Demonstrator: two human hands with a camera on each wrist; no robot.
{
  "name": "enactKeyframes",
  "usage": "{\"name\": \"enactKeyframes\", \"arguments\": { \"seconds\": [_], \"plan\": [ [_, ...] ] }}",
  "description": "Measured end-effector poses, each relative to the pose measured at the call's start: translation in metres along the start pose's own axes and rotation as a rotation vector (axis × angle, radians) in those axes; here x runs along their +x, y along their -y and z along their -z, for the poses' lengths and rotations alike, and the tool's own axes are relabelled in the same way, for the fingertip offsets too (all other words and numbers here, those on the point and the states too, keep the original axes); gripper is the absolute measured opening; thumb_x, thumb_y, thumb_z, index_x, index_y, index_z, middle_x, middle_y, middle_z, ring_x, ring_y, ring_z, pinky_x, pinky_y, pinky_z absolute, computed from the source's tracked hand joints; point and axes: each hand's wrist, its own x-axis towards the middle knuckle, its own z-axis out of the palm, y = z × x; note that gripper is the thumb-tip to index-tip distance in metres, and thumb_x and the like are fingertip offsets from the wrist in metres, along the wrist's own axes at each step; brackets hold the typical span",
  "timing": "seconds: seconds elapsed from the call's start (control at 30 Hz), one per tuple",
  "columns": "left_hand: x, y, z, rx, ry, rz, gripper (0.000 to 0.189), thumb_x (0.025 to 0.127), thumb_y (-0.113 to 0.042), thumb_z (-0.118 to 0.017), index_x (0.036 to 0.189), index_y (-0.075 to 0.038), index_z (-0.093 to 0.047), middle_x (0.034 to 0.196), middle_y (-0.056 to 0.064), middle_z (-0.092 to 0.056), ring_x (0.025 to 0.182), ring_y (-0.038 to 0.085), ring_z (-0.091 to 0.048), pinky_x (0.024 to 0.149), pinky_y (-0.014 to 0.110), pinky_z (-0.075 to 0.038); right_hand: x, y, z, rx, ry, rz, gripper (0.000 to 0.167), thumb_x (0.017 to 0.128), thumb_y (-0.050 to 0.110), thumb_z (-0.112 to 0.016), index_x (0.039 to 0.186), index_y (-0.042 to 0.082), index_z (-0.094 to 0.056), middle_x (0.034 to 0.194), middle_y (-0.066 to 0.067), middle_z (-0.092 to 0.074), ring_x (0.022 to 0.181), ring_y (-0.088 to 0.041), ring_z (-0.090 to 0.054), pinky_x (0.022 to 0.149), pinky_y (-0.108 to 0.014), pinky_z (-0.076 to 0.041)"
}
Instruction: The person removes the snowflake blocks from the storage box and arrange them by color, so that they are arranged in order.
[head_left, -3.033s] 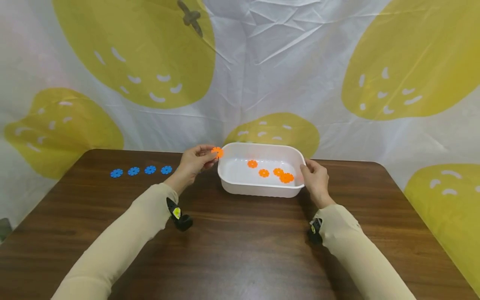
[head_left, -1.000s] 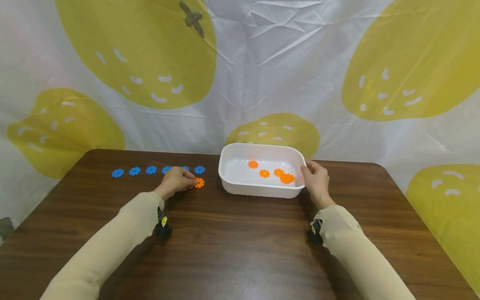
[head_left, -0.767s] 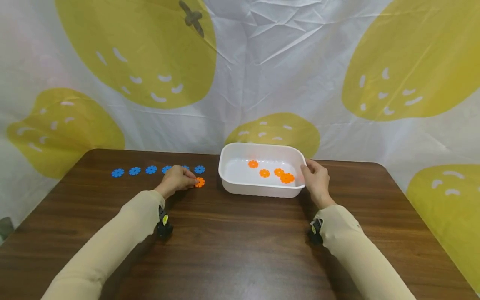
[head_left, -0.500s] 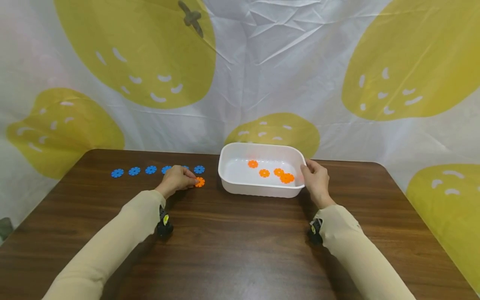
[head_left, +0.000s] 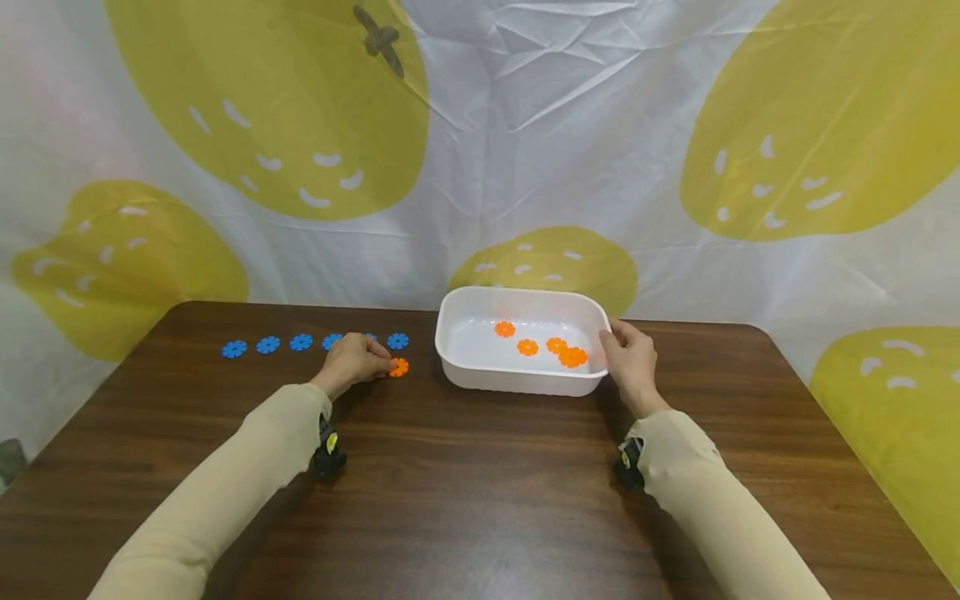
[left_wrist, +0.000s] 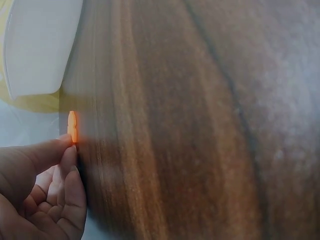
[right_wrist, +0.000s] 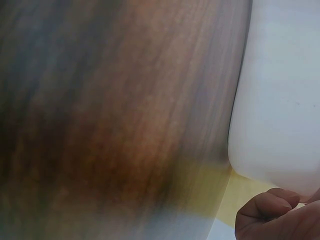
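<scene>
My left hand (head_left: 352, 362) pinches an orange snowflake disc (head_left: 400, 367) between thumb and fingertips, just in front of the right end of a row of blue snowflake discs (head_left: 301, 342). In the left wrist view the orange disc (left_wrist: 72, 126) appears edge-on, close to the tabletop. Part of the blue row is hidden behind that hand. My right hand (head_left: 632, 363) grips the right end of a white plastic basin (head_left: 517, 379), thumb over the rim. Several orange discs (head_left: 527, 347) lie on the basin's floor, some overlapping.
The brown wooden table (head_left: 480, 500) runs back to a white cloth backdrop (head_left: 555, 167) printed with yellow fruit. The basin stands near the back edge, right of the blue row. Each wrist wears a black camera strap (head_left: 330, 450).
Since three seconds ago, my left hand has carried the orange disc from the basin's left rim down and left to the table, uncovering more blue discs. Lately it stays still; the right hand keeps its grip.
</scene>
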Motion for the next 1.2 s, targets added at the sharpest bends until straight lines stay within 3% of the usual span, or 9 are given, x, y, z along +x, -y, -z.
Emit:
{"name": "enactKeyframes", "arguments": {
  "seconds": [0.27, 0.5, 0.77, 0.93, 1.07, 1.2],
  "plan": [
    [0.000, 0.003, 0.001, -0.040, 0.002, -0.032, 0.021, 0.085, -0.018, -0.070, 0.097, 0.000, -0.070, 0.087, 0.011, -0.071, 0.070, 0.013, -0.064, 0.064, 0.025, -0.054, 0.001, -0.001, -0.001, -0.012, -0.016, 0.011, 0.039, 0.096, 0.019, -0.048, 0.132, 0.002, -0.053, 0.120, -0.021, -0.060, 0.103, -0.028, -0.054, 0.093, -0.039, -0.048],
    [0.000, -0.001, 0.004, -0.252, -0.045, -0.135, 0.025, 0.088, -0.013, -0.065, 0.103, 0.007, -0.062, 0.096, 0.021, -0.069, 0.073, 0.015, -0.067, 0.070, 0.030, -0.056, 0.002, -0.001, 0.000, 0.002, -0.012, 0.008, 0.040, 0.097, 0.019, -0.048, 0.133, 0.002, -0.052, 0.124, -0.021, -0.058, 0.105, -0.029, -0.053, 0.096, -0.040, -0.047],
    [-0.001, -0.034, -0.004, -0.392, -0.072, -0.144, 0.030, 0.090, -0.020, -0.064, 0.112, 0.001, -0.062, 0.108, 0.023, -0.066, 0.094, 0.031, -0.066, 0.082, 0.038, -0.055, 0.000, 0.000, 0.000, 0.001, -0.006, 0.004, 0.040, 0.097, 0.019, -0.048, 0.133, 0.001, -0.051, 0.124, -0.021, -0.058, 0.106, -0.029, -0.053, 0.096, -0.040, -0.046],
    [0.000, -0.058, -0.013, -0.483, -0.068, -0.169, 0.030, 0.089, -0.016, -0.066, 0.112, 0.002, -0.063, 0.102, 0.021, -0.066, 0.087, 0.024, -0.067, 0.086, 0.042, -0.053, 0.001, 0.000, 0.000, 0.001, -0.002, -0.002, 0.040, 0.097, 0.020, -0.048, 0.133, 0.002, -0.052, 0.121, -0.021, -0.058, 0.105, -0.029, -0.054, 0.095, -0.040, -0.047],
    [0.002, -0.078, -0.022, -0.533, -0.077, -0.179, 0.028, 0.087, -0.013, -0.066, 0.112, 0.002, -0.063, 0.092, 0.012, -0.065, 0.074, 0.011, -0.064, 0.080, 0.034, -0.055, 0.001, 0.001, 0.000, 0.001, 0.000, -0.009, 0.040, 0.097, 0.020, -0.048, 0.133, 0.003, -0.051, 0.121, -0.021, -0.058, 0.106, -0.029, -0.054, 0.096, -0.040, -0.047],
    [0.003, -0.096, -0.034, -0.579, -0.067, -0.196, 0.027, 0.087, -0.008, -0.065, 0.112, 0.003, -0.063, 0.093, 0.013, -0.065, 0.077, 0.013, -0.065, 0.078, 0.031, -0.056, 0.001, 0.001, 0.000, -0.002, 0.001, -0.012, 0.040, 0.097, 0.020, -0.047, 0.133, 0.003, -0.051, 0.121, -0.021, -0.058, 0.105, -0.029, -0.054, 0.095, -0.040, -0.047]
  ]
}}
